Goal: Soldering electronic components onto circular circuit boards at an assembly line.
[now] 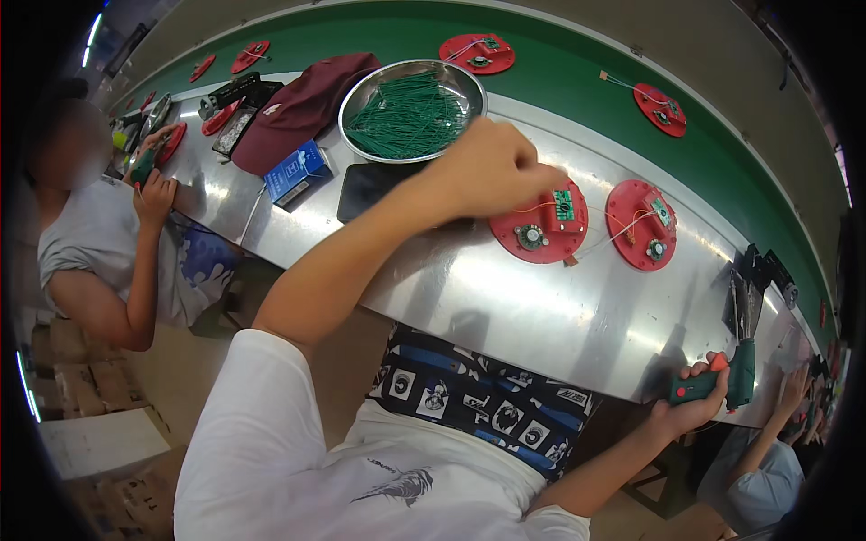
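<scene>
My left hand (494,167) is closed over the upper left rim of a red disc (507,225), its fingertips turned down toward it. Whatever it pinches, if anything, is hidden. The disc carries a small green circuit board (565,206), a round speaker (530,236) and thin wires with a connector (571,261). To the right lies a second red disc (633,251) with a similar board and speaker. At the table's near right edge my right hand (699,406) is wrapped round the handle of a green glue gun (742,371) with a red trigger.
A metal bowl (477,90) of green wire pieces (406,113) stands beyond my left forearm, near a black phone (365,191), a blue box (296,173) and a maroon cap (298,117). More red discs (478,54) lie on the green strip (559,68). Co-workers sit on both sides.
</scene>
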